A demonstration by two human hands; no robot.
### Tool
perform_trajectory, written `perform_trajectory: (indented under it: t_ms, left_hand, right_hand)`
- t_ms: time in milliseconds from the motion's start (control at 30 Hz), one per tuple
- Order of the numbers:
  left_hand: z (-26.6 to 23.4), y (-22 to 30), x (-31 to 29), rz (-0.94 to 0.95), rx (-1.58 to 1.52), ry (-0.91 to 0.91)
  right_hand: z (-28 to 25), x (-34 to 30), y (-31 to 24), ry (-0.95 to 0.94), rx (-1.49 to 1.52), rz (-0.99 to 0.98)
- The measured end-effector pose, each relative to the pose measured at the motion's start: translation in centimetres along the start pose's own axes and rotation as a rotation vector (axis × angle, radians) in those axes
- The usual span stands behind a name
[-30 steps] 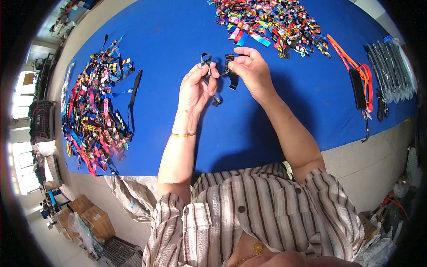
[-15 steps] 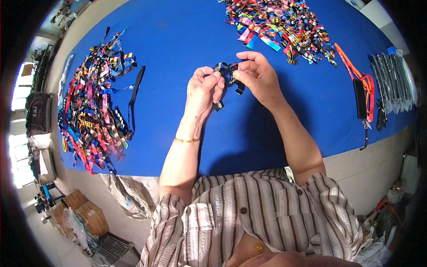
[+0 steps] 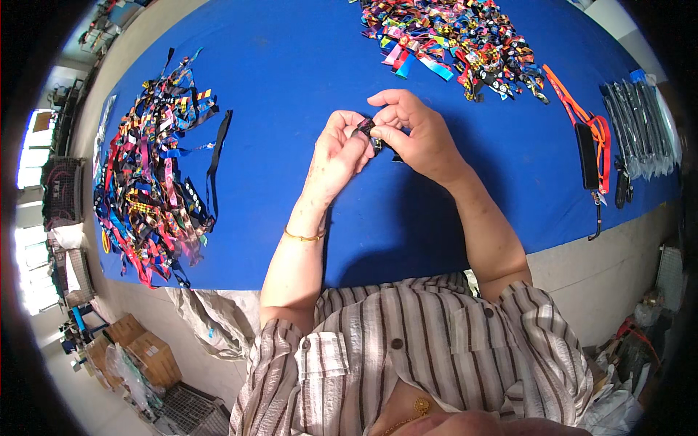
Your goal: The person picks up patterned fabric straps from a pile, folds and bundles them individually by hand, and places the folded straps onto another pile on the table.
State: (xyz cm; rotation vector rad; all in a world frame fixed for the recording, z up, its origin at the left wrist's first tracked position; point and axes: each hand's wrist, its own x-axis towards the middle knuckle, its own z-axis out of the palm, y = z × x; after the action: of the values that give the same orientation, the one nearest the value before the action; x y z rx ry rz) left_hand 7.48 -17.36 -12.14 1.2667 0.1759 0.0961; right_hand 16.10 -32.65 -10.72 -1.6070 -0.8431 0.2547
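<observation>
Over the middle of the blue tabletop, my left hand (image 3: 339, 151) pinches a short dark patterned fabric strap (image 3: 365, 126) between thumb and fingers. Right up against it, my right hand (image 3: 416, 136) is closed in a pinch on the same bunch of strap. Thumb and bent fingers of both hands meet there and cover most of the fabric. A dark end of strap peeks out below my right fingers. Whether it is one strap or two pieces, I cannot tell.
A loose heap of colourful straps (image 3: 156, 174) lies at the left of the blue table (image 3: 276, 65). Another heap of short straps (image 3: 465, 43) is at the far right. An orange lanyard (image 3: 603, 145) with a black piece and plastic-wrapped packs (image 3: 640, 127) lie near the right edge.
My hands have come together, and the strap pieces that were apart now meet at the fingertips. The dangling end below my left hand no longer shows.
</observation>
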Motion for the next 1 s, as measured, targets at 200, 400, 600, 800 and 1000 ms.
perform_trajectory:
  t_ms: [200, 400, 600, 800, 1000]
  left_hand:
    - [0.4, -0.2, -0.2, 0.046, 0.109, 0.022]
    - [-0.1, -0.1, -0.2, 0.074, 0.039, 0.020]
    - [0.2, -0.4, -0.5, 0.100, 0.000, -0.075]
    - [0.1, -0.5, -0.1, 0.042, 0.019, -0.082]
    - [-0.4, -0.7, 0.0, -0.060, -0.017, 0.012]
  right_hand:
    - [-0.2, -0.2, -0.5, -0.043, -0.147, -0.071]
    - [-0.9, 0.2, 0.4, 0.062, 0.009, 0.055]
    - [-1.3, 0.7, 2.3, -0.046, 0.010, 0.349]
    - [-1.0, 0.6, 2.2, -0.131, 0.266, 0.411]
    - [0.1, 0.3, -0.2, 0.026, 0.253, 0.229]
